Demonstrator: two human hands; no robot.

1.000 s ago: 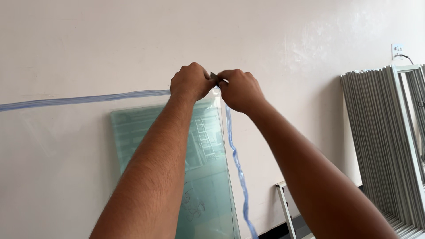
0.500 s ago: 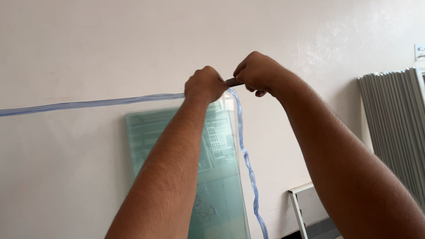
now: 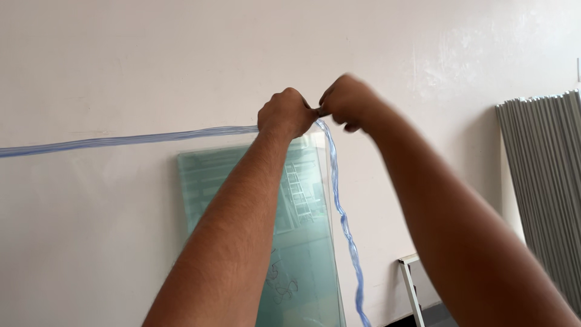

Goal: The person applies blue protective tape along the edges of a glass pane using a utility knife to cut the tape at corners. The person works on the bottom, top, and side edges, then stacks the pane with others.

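A translucent blue strip (image 3: 121, 140) runs in from the left edge to my left hand (image 3: 285, 113), which is closed on it. From there the strip hangs down in a wavy line (image 3: 345, 224) along the right side of a greenish glass pane (image 3: 302, 242) that leans on the white wall. My right hand (image 3: 346, 100) is closed too, pinching the strip right beside the left hand, knuckles nearly touching. Both hands are raised in front of the wall above the pane's top corner. The pinched part itself is hidden between the fingers.
A bundle of grey metal profiles (image 3: 541, 181) stands upright against the wall at the right. A small white frame (image 3: 410, 284) leans low near the floor, right of the glass pane.
The view has shifted, so the hands sit further right. My right hand rose above the left half a second ago and is now back level beside it, blurred with motion.
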